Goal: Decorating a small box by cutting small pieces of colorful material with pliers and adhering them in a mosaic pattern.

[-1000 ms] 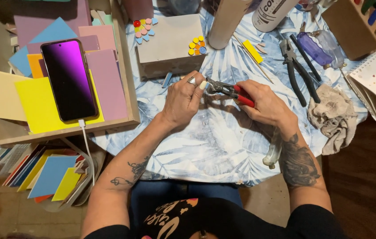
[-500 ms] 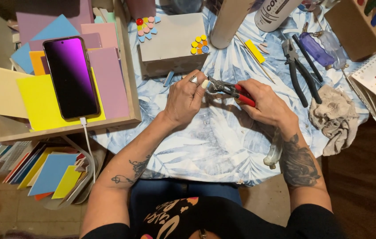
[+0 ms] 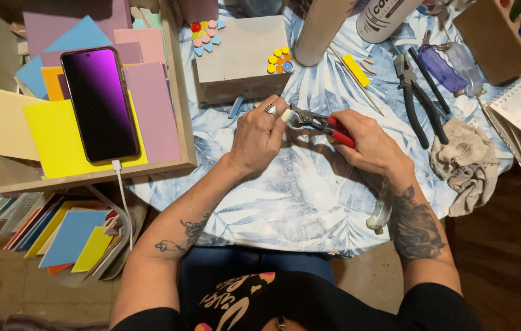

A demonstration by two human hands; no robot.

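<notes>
Red-handled nippers [image 3: 320, 124] are held in the right hand [image 3: 368, 144], whose fingers are wrapped tight around the handles. The metal jaws point to nine o'clock and meet the fingertips of the left hand [image 3: 260, 133]. The left thumb and forefinger are pinched together at the jaws, apparently on a small piece, though what is gripped is too small to be made out. A ring is worn on that hand.

Both hands are kept over the leaf-patterned cloth [image 3: 285, 202], near the middle of the table. At twelve o'clock from the hands a grey block [image 3: 239, 58] is set, with small coloured tiles [image 3: 279, 60] laid on its top (a second cluster lies at its far corner). At two o'clock black pliers [image 3: 417, 98] lie flat, well apart from the hands, and a crumpled rag [image 3: 466, 162] is seen at three o'clock. At nine o'clock a wooden tray [image 3: 89, 175] is filled with coloured sheets, and a phone [image 3: 100, 104] is laid on top, its cable plugged in.
</notes>
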